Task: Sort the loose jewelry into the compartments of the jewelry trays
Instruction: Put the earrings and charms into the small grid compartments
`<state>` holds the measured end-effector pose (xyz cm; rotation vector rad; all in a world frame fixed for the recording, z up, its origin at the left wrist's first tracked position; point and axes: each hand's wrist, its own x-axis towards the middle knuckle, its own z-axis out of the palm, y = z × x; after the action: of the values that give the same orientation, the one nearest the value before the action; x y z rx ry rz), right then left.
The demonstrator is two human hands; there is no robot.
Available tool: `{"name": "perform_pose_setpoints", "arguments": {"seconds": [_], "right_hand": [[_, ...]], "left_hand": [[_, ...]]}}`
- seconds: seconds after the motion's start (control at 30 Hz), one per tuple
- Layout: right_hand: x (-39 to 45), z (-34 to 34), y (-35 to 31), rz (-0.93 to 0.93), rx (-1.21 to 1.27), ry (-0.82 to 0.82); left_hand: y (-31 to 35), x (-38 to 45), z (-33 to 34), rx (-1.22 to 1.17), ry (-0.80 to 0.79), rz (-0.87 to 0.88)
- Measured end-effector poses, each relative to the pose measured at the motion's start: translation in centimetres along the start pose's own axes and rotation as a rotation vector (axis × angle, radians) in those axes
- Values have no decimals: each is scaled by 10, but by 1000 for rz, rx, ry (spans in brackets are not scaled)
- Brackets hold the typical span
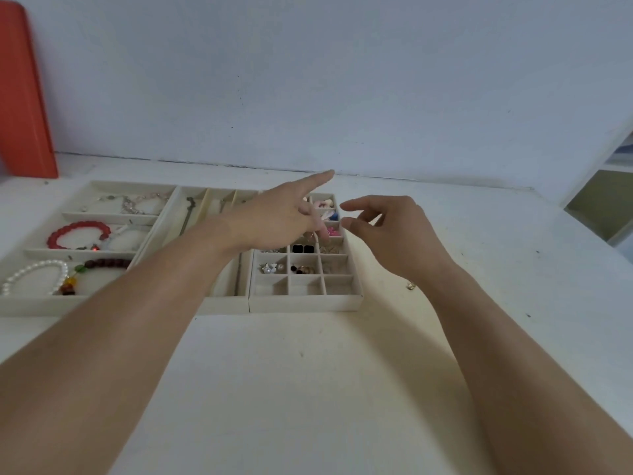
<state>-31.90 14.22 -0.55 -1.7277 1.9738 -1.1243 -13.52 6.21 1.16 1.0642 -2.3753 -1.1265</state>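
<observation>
The left hand is seen over the far rows of the small-celled tray at the centre of the frame, its forefinger stretched out toward the wall and the lower fingers bent down into the cells; a thin bit of metal seems to be pinched there, but what it is cannot be told. The right hand is held just beside it, above the tray's right edge, fingers loosely curled and nothing gripped. Several cells are filled already: black studs, a pearl piece, pink and blue bits at the far right column. The near row is bare. At the left of the frame a wide tray holds a red bracelet and a pearl bracelet. One small gold piece lies loose on the table, just right of the right wrist. Sorting is judged nearly done; next, that piece would need a fine pinch and a drop into a free cell.
</observation>
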Motion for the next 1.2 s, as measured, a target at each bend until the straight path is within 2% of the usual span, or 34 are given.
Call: {"name": "perform_pose_setpoints", "arguments": {"seconds": [0.1,0.27,0.47,0.8,1.1,1.2], "right_hand": [[-1,4,0,-53,-9,-72],[0,2,2,-51,36,-71],[-2,-7,3,-74,-52,-147],[-5,-11,-1,-172,-203,-145],[-5,-11,-2,-110,-178,-171],[-5,-8,-2,-90,-177,-188]], "left_hand": [[2,0,3,-29,-19,-31],[2,2,4,-30,-42,-26],[0,4,8,0,-46,10],[-1,5,17,4,-84,33],[-4,7,6,-22,204,33],[-5,7,5,-35,233,41]]}}
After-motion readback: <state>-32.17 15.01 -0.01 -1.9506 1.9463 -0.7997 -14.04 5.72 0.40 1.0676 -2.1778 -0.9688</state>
